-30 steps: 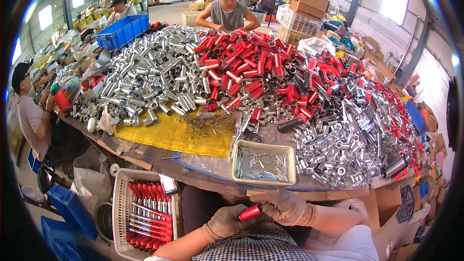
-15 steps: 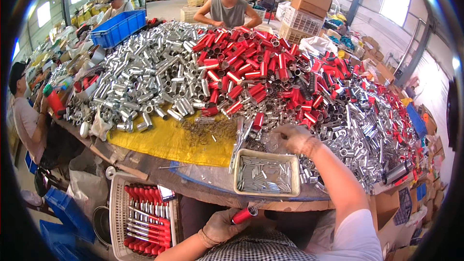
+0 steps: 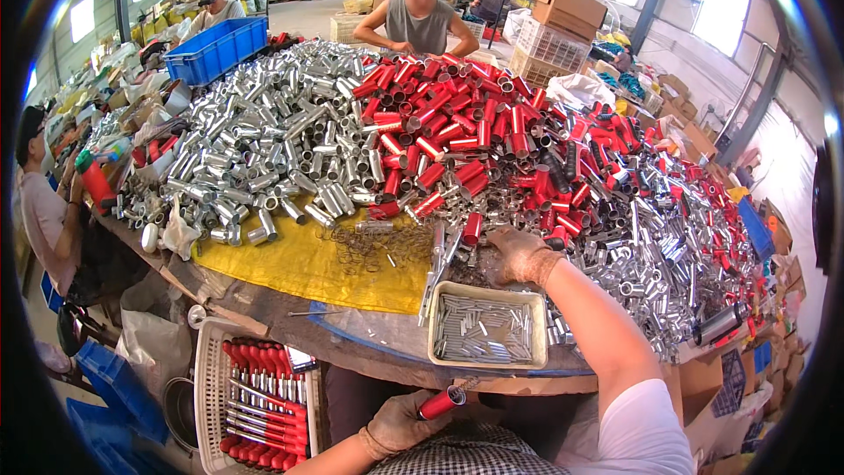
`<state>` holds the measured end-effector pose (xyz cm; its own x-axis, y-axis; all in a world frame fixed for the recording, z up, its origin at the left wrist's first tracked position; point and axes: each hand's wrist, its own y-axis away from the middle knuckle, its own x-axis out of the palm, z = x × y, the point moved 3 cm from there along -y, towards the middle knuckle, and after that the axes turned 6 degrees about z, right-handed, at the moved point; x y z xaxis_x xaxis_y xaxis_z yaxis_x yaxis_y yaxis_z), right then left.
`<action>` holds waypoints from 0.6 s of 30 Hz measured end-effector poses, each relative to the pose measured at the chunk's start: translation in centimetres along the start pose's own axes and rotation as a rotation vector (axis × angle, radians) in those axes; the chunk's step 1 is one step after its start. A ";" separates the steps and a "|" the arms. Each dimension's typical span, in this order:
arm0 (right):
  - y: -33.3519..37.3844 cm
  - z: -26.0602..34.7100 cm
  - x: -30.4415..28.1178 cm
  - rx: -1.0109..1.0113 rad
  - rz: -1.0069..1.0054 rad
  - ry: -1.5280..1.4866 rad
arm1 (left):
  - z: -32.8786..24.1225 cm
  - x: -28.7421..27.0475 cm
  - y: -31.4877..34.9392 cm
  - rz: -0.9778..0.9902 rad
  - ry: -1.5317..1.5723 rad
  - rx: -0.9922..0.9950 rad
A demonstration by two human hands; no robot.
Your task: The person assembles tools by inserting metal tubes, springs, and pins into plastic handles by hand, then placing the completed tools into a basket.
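On my feed's left edge, a person in a pale top (image 3: 48, 220) is beside the brown table (image 3: 264, 306). Next along I see a heap of silver tubes (image 3: 264, 132), with a yellow sheet (image 3: 264, 268) in front bearing tangled wire (image 3: 374, 251). Red tubes (image 3: 448, 123) pile up mid-table, a person in a grey sleeveless top (image 3: 422, 31) behind them; silver fittings (image 3: 651, 246) mixed with red parts spread rightward. Bright windows (image 3: 721, 9) light the hall.

Among containers, I have blue bins (image 3: 114, 378) at lower left, then a cream slotted basket (image 3: 207, 405) of red-handled tools (image 3: 268, 405), and a blue tub (image 3: 220, 48) beyond the silver heap. In front of me, the left hand (image 3: 400, 422) grips a red cylinder (image 3: 440, 403) below the table edge, its open end facing right. An off-white tray (image 3: 488, 364) of thin silver pins (image 3: 479, 321) sits at that edge. Just behind it, the right hand (image 3: 519, 257) reaches down among small parts; I cannot tell whether its fingers grasp anything. Farther right, a cardboard box (image 3: 570, 9) rests on pale crates (image 3: 552, 44).

A flat card (image 3: 301, 360) on the basket is too small for me to read.
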<state>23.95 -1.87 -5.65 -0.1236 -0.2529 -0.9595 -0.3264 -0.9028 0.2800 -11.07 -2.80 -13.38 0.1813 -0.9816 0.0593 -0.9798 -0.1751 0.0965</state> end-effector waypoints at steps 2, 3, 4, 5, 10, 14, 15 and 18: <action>-0.1 0.1 -0.2 -0.008 -0.020 0.007 | -0.2 0.2 -0.1 0.013 -0.024 -0.008; -0.2 0.1 -0.5 -0.006 -0.014 0.018 | -0.6 0.4 -0.2 0.012 -0.003 0.006; -0.2 0.2 -0.6 -0.004 -0.007 0.030 | -0.8 0.6 -0.3 0.011 0.018 0.021; -0.2 0.5 -0.7 0.006 0.010 0.073 | -0.9 0.8 -0.4 0.012 0.017 0.026; -0.6 0.8 1.0 0.043 0.051 0.078 | 0.8 1.6 0.0 0.020 -0.030 -0.005; -0.6 -1.1 3.2 -0.098 0.000 0.081 | -1.6 1.7 0.4 0.011 -0.134 -0.021; -0.3 -1.0 3.3 -0.125 -0.071 -0.006 | -1.6 1.7 0.7 0.007 -0.124 -0.041; -0.5 -1.0 3.1 -0.146 -0.124 -0.106 | -0.5 1.7 1.0 0.001 -0.104 -0.059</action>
<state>24.72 -2.54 -8.80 -0.1913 -0.1062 -0.9758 -0.2067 -0.9675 0.1458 -11.70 -4.57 -12.72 0.1681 -0.9848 -0.0432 -0.9727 -0.1728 0.1547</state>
